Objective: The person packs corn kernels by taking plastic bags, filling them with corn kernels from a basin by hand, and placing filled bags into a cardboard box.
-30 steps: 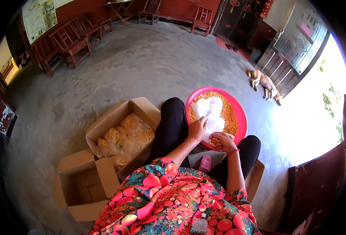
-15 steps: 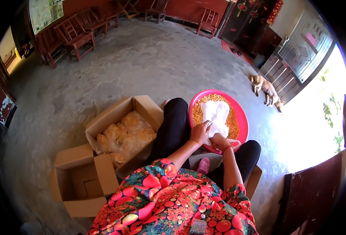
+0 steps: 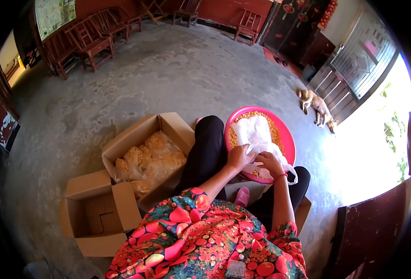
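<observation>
White bag (image 3: 253, 129): over the yellow kernels (image 3: 275, 135) in the pink basin (image 3: 288, 142), a loose part trailing past the near right rim beside the right wrist
Left hand (image 3: 241, 158): thumb and fingers pinching the bag's near left edge
Right hand (image 3: 269, 163): fingers bent against the bag, just right of the left hand; cannot tell whether they grip it
Bag feel: probably very light, thin and limp, a little slippery, easily torn
Bag hold: best taken by its near edge, one pinch each side, without hard pulling
Cardboard box (image 3: 126, 129): left of the basin, holding clear bags of yellow pieces (image 3: 134, 156)
</observation>
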Action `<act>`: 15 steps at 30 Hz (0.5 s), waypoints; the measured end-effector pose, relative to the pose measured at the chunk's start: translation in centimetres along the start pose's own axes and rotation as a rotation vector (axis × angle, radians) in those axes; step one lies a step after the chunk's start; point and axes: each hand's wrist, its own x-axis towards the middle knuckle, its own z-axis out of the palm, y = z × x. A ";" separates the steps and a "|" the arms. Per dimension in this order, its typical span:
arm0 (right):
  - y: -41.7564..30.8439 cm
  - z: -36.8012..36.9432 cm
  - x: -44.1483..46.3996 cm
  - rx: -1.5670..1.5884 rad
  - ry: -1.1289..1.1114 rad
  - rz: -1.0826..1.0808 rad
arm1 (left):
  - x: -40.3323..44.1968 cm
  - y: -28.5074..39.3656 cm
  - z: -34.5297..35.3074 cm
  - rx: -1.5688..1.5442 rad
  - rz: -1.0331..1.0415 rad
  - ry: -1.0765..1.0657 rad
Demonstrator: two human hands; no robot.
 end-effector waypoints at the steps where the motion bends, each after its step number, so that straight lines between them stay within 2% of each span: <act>1: 0.8 -0.4 0.3 0.001 0.003 0.002 | 0.1 -0.3 0.4 -0.001 0.001 -0.003; 3: 2.2 -1.0 -0.1 -0.461 0.106 -0.407 | 0.2 -0.3 0.8 0.007 -0.030 0.011; 4: 2.2 -0.6 -0.9 -0.454 0.031 -0.363 | 0.2 0.0 0.7 0.005 -0.027 0.003; 5: 1.9 -0.7 -1.8 -0.639 -0.131 -0.308 | 0.3 0.2 0.5 -0.004 -0.065 0.005; 7: 5.1 0.1 -1.2 -0.789 -0.160 -0.268 | 0.6 0.4 0.7 -0.013 -0.097 0.006; 8: 5.9 0.1 -0.9 -0.792 -0.137 -0.368 | 0.9 -0.2 1.1 -0.043 -0.072 0.072; 9: 5.5 0.2 -0.4 -0.791 -0.134 -0.370 | 1.2 -0.5 1.4 -0.071 -0.047 0.137; 11: 5.4 0.2 0.3 -0.834 -0.243 -0.452 | 1.4 -1.5 3.2 -0.070 -0.096 0.193; 12: 6.5 0.0 0.8 -0.833 -0.187 -0.571 | 2.0 -2.7 4.6 -0.228 -0.130 0.227; 13: 6.1 -0.1 0.5 -0.831 -0.179 -0.565 | 2.3 -3.4 5.5 -0.387 -0.169 0.260; 14: 5.0 0.2 0.0 -0.901 -0.162 -0.486 | 1.6 -0.7 3.5 -0.670 -0.193 0.198; 15: 3.8 0.5 -0.5 -0.969 -0.147 -0.407 | 1.5 0.0 3.5 -0.672 -0.196 0.192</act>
